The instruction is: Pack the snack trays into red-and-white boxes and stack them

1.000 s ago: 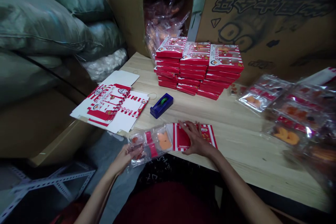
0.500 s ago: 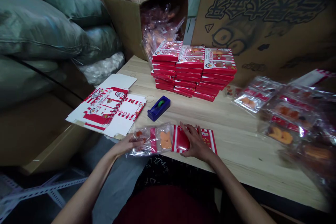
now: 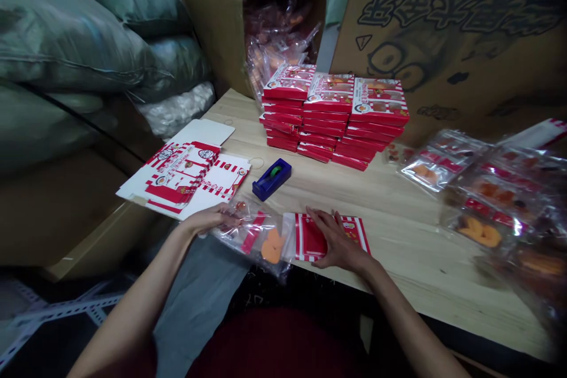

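Observation:
My left hand pinches the left end of a clear plastic packet with orange pieces and a red strip inside. The packet tilts, its right end hanging low over the table's front edge beside the box. Over a flat red and white box lies my right hand, thumb and fingers spread across its top. A pale flap shows at the box's left end. Behind the packet stands a blue tape dispenser with a green roll.
Red boxes stand in stacks at the back of the table. Printed flat cartons lie at left, and more clear packets at right. An open cardboard box of packets sits behind, beside green sacks.
My left hand has drawn the packet a little left, away from the box, and its right end has swung down toward me. My right hand stays on the box. The view has shifted slightly.

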A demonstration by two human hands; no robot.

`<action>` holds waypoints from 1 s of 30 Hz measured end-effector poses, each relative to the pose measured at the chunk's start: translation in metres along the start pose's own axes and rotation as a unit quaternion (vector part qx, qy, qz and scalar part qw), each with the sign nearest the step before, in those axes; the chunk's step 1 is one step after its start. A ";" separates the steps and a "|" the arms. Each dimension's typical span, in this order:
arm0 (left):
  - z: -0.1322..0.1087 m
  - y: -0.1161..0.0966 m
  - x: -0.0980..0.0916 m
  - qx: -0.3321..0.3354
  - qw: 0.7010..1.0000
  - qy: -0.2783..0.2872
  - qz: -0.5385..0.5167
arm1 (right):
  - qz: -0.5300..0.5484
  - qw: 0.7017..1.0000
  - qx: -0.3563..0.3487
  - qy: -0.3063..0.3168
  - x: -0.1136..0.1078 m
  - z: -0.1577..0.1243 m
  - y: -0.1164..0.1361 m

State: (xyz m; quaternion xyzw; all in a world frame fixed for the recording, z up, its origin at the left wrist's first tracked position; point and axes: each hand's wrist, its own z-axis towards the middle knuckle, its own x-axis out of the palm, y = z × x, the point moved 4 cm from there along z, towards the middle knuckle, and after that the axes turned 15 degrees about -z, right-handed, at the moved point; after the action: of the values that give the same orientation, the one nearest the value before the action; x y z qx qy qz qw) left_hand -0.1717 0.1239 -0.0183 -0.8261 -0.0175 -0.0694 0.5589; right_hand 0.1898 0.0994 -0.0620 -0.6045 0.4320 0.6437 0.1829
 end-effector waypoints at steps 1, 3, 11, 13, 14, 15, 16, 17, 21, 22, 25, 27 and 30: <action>0.005 0.004 0.006 -0.012 1.000 0.012 -0.002 | 0.002 1.000 -0.003 0.006 0.000 -0.001 0.001; 0.015 0.014 0.016 -0.035 0.999 0.036 -0.009 | 0.003 1.000 -0.005 0.019 -0.001 -0.003 0.002; 0.013 0.048 0.030 0.018 0.997 -0.060 -0.047 | -0.004 1.000 0.009 -0.004 0.006 -0.010 0.007; 0.010 0.051 0.032 0.030 0.995 -0.081 -0.049 | -0.009 1.000 0.007 -0.023 0.008 -0.010 0.011; 0.010 0.051 0.033 0.034 0.994 -0.088 -0.049 | -0.011 0.999 0.009 -0.031 0.009 -0.010 0.012; 0.010 0.051 0.033 0.037 0.994 -0.094 -0.049 | -0.013 0.999 0.011 -0.036 0.010 -0.010 0.013; 0.010 0.050 0.033 0.038 0.993 -0.099 -0.049 | -0.013 0.999 0.013 -0.037 0.010 -0.011 0.014; 0.010 0.050 0.033 0.037 0.993 -0.104 -0.050 | -0.013 0.999 0.013 -0.035 0.010 -0.011 0.014; 0.009 0.048 0.030 0.021 0.992 -0.116 -0.053 | -0.017 1.000 -0.003 -0.006 0.009 -0.012 0.016; 0.008 0.049 0.030 0.016 0.992 -0.117 -0.052 | -0.021 1.000 -0.010 0.000 0.008 -0.012 0.017; 0.002 0.054 0.028 0.017 0.990 -0.128 -0.047 | -0.035 0.999 -0.023 0.001 0.006 -0.014 0.021; -0.002 0.059 0.029 0.032 0.988 -0.142 -0.044 | -0.041 0.999 -0.024 -0.002 0.006 -0.016 0.023; -0.007 0.068 0.032 0.050 0.985 -0.159 -0.037 | -0.043 0.999 -0.021 -0.014 0.010 -0.017 0.026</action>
State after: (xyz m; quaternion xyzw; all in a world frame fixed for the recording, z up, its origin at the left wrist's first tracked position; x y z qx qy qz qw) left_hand -0.1334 0.0905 -0.0740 -0.7963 -0.1404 0.0435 0.5868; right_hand 0.1789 0.0688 -0.0610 -0.6169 0.3897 0.6528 0.2035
